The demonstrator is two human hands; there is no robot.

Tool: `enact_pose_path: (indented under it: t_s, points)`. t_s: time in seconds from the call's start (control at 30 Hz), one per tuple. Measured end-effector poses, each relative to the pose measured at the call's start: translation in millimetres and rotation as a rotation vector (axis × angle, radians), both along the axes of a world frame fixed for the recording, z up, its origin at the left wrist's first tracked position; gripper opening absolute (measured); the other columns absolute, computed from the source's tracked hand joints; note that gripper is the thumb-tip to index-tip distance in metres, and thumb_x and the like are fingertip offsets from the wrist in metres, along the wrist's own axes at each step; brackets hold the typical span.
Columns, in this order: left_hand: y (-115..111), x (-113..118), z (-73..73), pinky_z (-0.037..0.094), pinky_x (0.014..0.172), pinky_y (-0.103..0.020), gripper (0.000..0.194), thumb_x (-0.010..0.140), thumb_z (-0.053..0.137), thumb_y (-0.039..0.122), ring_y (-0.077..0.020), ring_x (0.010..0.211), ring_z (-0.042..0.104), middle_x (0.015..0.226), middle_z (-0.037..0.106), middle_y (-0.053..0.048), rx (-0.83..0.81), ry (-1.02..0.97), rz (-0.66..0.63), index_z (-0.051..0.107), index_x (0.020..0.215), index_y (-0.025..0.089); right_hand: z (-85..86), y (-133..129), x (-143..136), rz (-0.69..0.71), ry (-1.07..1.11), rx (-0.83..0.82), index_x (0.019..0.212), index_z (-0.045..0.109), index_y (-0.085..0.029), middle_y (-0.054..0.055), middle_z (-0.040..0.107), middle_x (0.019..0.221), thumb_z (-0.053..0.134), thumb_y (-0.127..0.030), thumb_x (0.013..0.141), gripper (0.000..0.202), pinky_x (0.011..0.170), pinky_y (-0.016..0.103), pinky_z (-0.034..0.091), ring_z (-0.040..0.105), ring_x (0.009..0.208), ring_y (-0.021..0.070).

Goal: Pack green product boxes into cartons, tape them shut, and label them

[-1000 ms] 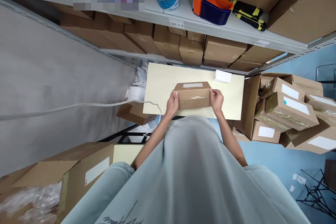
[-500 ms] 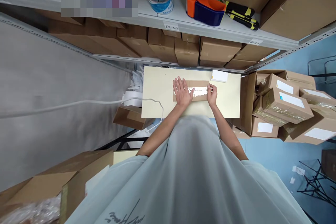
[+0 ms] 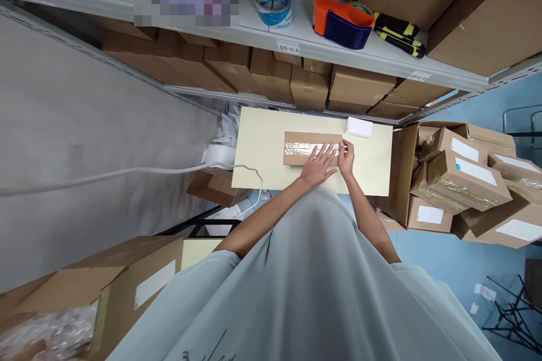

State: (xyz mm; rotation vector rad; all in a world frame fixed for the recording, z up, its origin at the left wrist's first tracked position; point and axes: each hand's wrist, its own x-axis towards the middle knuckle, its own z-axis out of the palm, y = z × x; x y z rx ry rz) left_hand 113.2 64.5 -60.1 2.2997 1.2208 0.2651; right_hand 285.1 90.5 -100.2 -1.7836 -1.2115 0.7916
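Note:
A small brown cardboard box lies on the cream tabletop, with a shiny strip of clear tape along its upper face. My left hand rests flat over the right part of the strip, fingers stretched out. At the box's right end is my right hand, its fingers curled against the edge; whether they pinch the tape end or only the box is too small to make out. Behind the box, near the table's far edge, sits a stack of white labels.
On the shelf above lie a blue-and-white tape roll, an orange and navy tape dispenser and black-yellow utility knives. A large carton of packed boxes stands right. A white cable crosses at left.
My left hand has slid right along the tape, from the box's left part to its right part. My right hand stays at the right end. The whole view has shifted slightly.

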Motion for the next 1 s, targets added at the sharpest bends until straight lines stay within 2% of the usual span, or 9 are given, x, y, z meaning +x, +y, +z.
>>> enact_pose_path:
  t_s: [0.13,0.27,0.37,0.5,0.57,0.67,0.8,0.9,1.0]
  points:
    - [-10.0,-40.4,-2.7,0.005,0.146,-0.054,0.076,0.114,0.041,0.053,-0.0309,0.178,0.013,0.189,0.022,-0.011,-0.051,-0.044,0.075,0.032,0.18,0.017,2.7,0.0,2.5,0.035,-0.005,0.026,0.134,0.07,-0.019,0.018,0.071,0.132,0.041,-0.063,0.113,0.057,0.097,0.039,0.057,0.067,0.111,0.0248]
    - [-18.6,-79.0,-11.0,0.0,0.145,-0.057,0.083,0.112,0.042,0.063,-0.0333,0.178,0.003,0.189,0.019,-0.013,-0.089,-0.104,0.352,0.032,0.18,0.015,1.8,-0.4,0.4,0.043,-0.017,0.013,0.135,0.07,-0.019,0.018,0.071,0.131,0.039,-0.063,0.114,0.058,0.093,0.038,0.058,0.067,0.107,0.024]
    - [-26.3,-89.7,-19.1,0.0,0.143,-0.063,0.093,0.11,0.042,0.069,-0.0362,0.178,-0.005,0.19,0.01,-0.018,-0.137,-0.166,0.638,0.022,0.181,0.012,-0.1,-1.1,-2.3,0.028,-0.014,-0.004,0.135,0.069,-0.019,0.017,0.07,0.132,0.036,-0.065,0.114,0.06,0.093,0.038,0.058,0.067,0.103,0.023]
    - [-30.8,-88.9,-28.9,0.015,0.144,-0.058,0.103,0.107,0.046,0.075,-0.0353,0.178,0.009,0.189,0.017,-0.021,-0.317,-0.307,0.909,0.01,0.182,0.015,-1.6,-0.8,-0.7,0.025,0.014,-0.031,0.135,0.068,-0.019,0.018,0.07,0.132,0.036,-0.066,0.113,0.061,0.093,0.039,0.059,0.068,0.102,0.0229]
    - [-28.3,-85.1,-30.7,0.017,0.144,-0.057,0.106,0.104,0.05,0.078,-0.0375,0.177,0.013,0.187,0.023,-0.023,-0.331,-0.29,0.961,0.015,0.181,0.014,-1.2,-1.1,1.3,0.031,0.017,-0.055,0.134,0.069,-0.018,0.019,0.07,0.131,0.036,-0.066,0.112,0.062,0.095,0.041,0.059,0.068,0.105,0.0244]
    - [-18.7,-72.2,-29.6,0.016,0.143,-0.061,0.12,0.095,0.063,0.083,-0.0445,0.176,0.016,0.185,0.025,-0.029,-0.235,-0.172,0.997,0.021,0.178,0.007,1.1,-5.2,-2.4,0.06,-0.024,-0.105,0.142,0.066,-0.015,0.022,0.07,0.134,0.043,-0.071,0.109,0.069,0.102,0.046,0.059,0.068,0.116,0.0301]
    - [-4.2,-48.5,-25.8,0.026,0.139,-0.063,0.146,0.076,0.085,0.084,-0.0528,0.168,0.03,0.173,0.037,-0.041,-0.135,-0.1,1.047,0.019,0.174,-0.004,6.5,-16.4,-25.4,0.112,-0.159,-0.118,0.165,0.045,-0.006,0.032,0.059,0.155,0.069,-0.083,0.092,0.109,0.123,0.06,0.046,0.055,0.143,0.044]
    - [-1.8,-45.8,-23.2,0.039,0.133,-0.06,0.128,0.084,0.082,0.077,-0.0487,0.161,0.045,0.166,0.051,-0.036,-0.152,-0.181,1.064,0.027,0.173,0.003,9.7,-22.8,-39.1,0.109,-0.178,-0.139,0.173,0.03,-0.002,0.037,0.045,0.169,0.071,-0.083,0.092,0.122,0.13,0.064,0.038,0.045,0.155,0.0483]
    - [-6.0,-61.6,-22.1,0.043,0.132,-0.053,0.092,0.1,0.07,0.065,-0.0394,0.159,0.052,0.168,0.054,-0.025,-0.228,-0.313,1.041,0.038,0.171,0.015,11.1,-28.0,-33.1,0.115,-0.092,-0.146,0.174,0.031,-0.006,0.033,0.045,0.172,0.069,-0.077,0.096,0.113,0.132,0.059,0.04,0.044,0.16,0.0438]
